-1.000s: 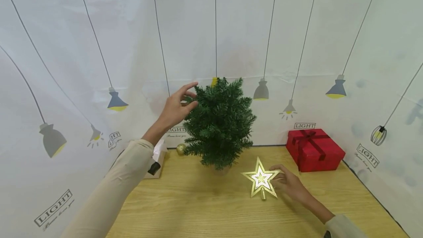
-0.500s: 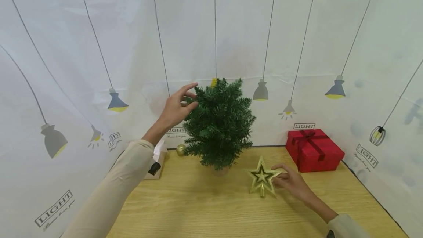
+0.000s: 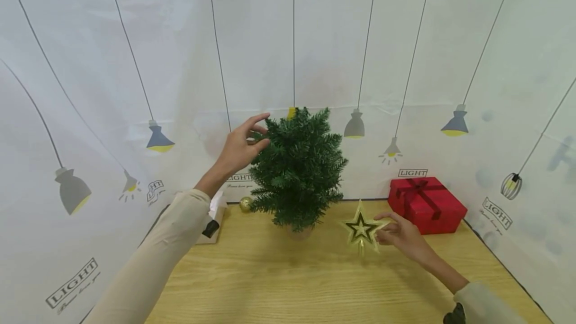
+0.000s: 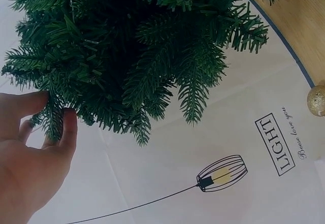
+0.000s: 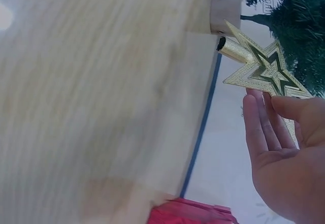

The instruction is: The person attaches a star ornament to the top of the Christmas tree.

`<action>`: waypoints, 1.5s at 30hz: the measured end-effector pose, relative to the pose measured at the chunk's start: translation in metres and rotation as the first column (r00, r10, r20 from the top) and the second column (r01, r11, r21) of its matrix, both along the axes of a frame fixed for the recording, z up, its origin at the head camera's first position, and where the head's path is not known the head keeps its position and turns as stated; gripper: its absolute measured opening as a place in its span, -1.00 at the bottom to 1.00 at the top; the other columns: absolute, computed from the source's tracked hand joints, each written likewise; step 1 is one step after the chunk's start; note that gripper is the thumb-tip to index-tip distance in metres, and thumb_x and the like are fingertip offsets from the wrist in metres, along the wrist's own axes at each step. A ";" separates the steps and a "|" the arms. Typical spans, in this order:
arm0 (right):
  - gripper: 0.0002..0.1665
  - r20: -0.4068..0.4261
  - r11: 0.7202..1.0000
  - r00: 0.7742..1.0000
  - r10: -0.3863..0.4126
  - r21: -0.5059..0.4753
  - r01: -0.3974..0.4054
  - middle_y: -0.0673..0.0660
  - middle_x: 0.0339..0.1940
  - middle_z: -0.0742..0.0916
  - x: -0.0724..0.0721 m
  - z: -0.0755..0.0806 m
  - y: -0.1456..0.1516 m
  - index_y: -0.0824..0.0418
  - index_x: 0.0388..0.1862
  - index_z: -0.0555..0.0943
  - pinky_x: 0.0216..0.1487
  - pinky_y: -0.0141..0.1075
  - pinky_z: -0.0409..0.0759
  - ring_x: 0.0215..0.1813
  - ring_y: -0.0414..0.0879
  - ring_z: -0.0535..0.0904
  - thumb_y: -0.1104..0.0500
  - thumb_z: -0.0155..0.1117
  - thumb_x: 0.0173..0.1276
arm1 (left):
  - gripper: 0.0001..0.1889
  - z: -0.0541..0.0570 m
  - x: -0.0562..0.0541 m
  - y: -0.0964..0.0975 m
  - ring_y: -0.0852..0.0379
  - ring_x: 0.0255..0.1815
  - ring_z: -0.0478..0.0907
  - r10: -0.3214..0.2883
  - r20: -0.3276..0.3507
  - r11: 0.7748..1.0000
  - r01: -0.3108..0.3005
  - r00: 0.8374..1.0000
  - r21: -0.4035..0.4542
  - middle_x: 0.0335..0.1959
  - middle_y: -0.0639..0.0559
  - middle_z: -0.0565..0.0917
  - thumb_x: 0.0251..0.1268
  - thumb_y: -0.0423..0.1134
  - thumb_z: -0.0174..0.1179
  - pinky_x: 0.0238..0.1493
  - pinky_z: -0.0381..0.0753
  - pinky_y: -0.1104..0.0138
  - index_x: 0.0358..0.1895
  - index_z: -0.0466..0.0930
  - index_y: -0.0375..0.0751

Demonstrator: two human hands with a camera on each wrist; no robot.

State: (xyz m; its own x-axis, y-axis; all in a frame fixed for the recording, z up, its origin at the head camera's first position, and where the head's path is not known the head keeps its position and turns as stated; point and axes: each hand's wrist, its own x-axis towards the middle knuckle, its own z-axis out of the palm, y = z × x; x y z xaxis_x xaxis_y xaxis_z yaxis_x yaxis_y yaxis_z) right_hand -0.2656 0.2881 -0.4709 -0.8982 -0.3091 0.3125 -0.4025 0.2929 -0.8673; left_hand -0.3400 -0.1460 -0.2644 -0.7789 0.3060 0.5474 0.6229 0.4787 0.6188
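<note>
A small green artificial Christmas tree (image 3: 301,169) stands upright in the middle of the table, its base (image 3: 300,234) mostly hidden below the branches. My left hand (image 3: 243,145) is at the upper left of the tree and pinches a branch tip (image 4: 54,116) between thumb and fingers. Right of the tree, my right hand (image 3: 403,236) holds a gold star tree topper (image 3: 361,230) by one of its points. The star faces me, its short hollow socket (image 5: 236,50) pointing down, and it hangs above the table.
A red gift box (image 3: 427,206) with a dark ribbon sits at the back right. Behind the tree's left side lies a gold ball (image 3: 245,204). A pale box (image 3: 217,216) is partly hidden by my left sleeve. A printed wall sheet borders the wooden table (image 3: 270,284).
My right hand has lifted the star slightly and carried it a little to the right, and the star's glare is gone. My left hand has stayed at the branch.
</note>
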 end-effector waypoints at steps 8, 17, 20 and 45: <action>-0.53 -0.015 0.999 1.000 -0.022 0.024 0.023 0.50 -0.20 0.77 -0.004 0.028 0.010 0.50 0.27 0.43 -0.18 -0.18 0.83 -0.21 -0.02 0.81 0.50 0.29 0.43 | -0.33 0.001 0.000 0.001 -0.17 0.16 0.65 -0.005 0.002 1.000 0.005 1.000 -0.002 0.16 -0.21 0.62 0.50 -0.39 0.26 0.27 0.67 0.07 0.59 0.32 0.03; -0.55 -0.032 0.999 0.998 -0.046 0.027 0.047 0.52 -0.17 0.76 -0.007 0.049 0.022 0.49 0.27 0.42 -0.15 -0.28 0.82 -0.19 -0.06 0.81 0.49 0.28 0.45 | -0.32 0.002 0.002 0.002 -0.17 0.16 0.66 -0.003 0.002 1.000 0.003 1.000 -0.007 0.16 -0.23 0.62 0.48 -0.39 0.27 0.27 0.67 0.08 0.59 0.32 0.01; -0.54 -0.023 0.998 0.998 -0.056 0.034 0.057 0.52 -0.16 0.76 -0.006 0.057 0.025 0.48 0.26 0.41 -0.15 -0.29 0.81 -0.19 -0.07 0.81 0.48 0.28 0.45 | -0.32 0.002 0.003 0.002 -0.17 0.16 0.66 0.000 0.004 1.000 0.000 1.000 -0.006 0.15 -0.22 0.63 0.48 -0.39 0.28 0.27 0.67 0.08 0.59 0.32 0.02; -0.50 -0.113 0.982 0.982 -0.151 0.098 0.162 0.53 -0.07 0.75 -0.019 0.136 0.039 0.38 0.35 0.39 -0.16 -0.40 0.78 -0.21 -0.24 0.79 0.41 0.27 0.50 | -0.34 0.001 0.002 0.002 -0.17 0.14 0.68 0.018 0.006 1.000 -0.018 1.000 0.010 0.14 -0.21 0.63 0.48 -0.38 0.28 0.22 0.70 0.06 0.57 0.35 0.03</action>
State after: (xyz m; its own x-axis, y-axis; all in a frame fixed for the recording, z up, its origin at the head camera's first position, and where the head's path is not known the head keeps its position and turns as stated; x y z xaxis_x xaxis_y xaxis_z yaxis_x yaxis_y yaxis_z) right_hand -0.2848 0.3268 -0.3345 -0.9021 -0.2036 0.3804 -0.4313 0.4475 -0.7834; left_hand -0.3384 -0.1439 -0.2637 -0.7872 0.2866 0.5461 0.6109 0.4832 0.6271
